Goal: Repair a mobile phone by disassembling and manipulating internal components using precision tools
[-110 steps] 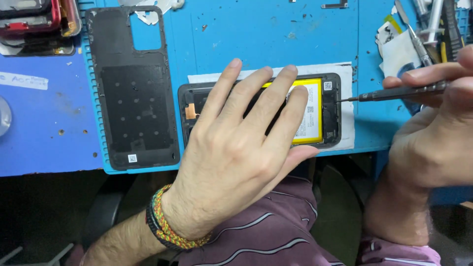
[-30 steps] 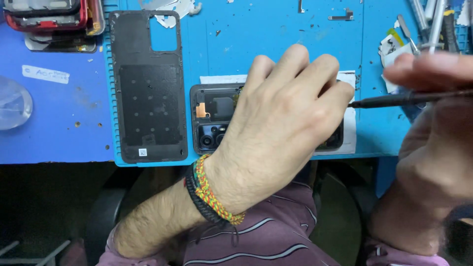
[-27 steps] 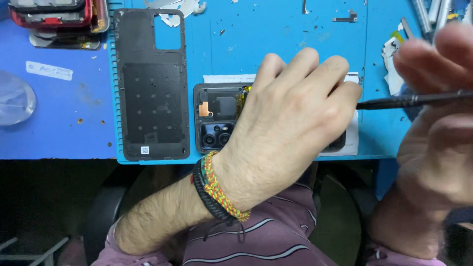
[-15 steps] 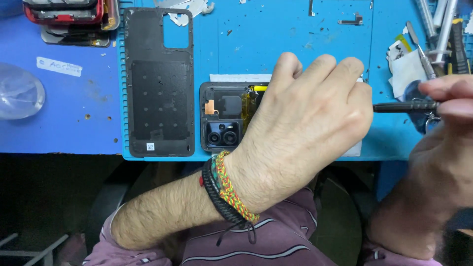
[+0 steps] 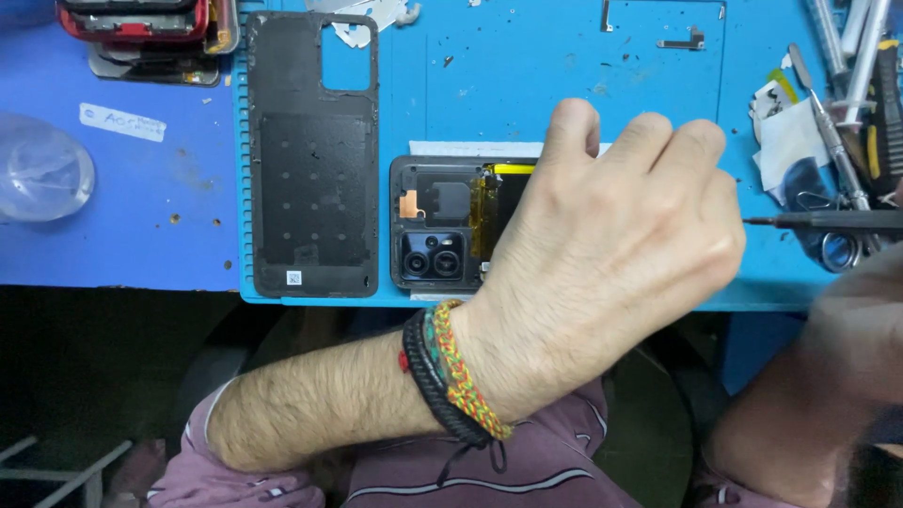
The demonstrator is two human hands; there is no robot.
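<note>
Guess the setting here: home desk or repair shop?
Most likely a phone repair bench. An opened phone lies on a blue work mat with its back cover set beside it, tweezers and other tools are piled at the right, and more phones are stacked top left.

Back cover (image 5: 312,155) lies left of opened phone (image 5: 442,226); left hand (image 5: 611,254) on phone.

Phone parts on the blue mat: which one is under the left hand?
The opened phone with its camera lenses showing lies under the left hand. The removed back cover lies apart, to its left, untouched.
</note>
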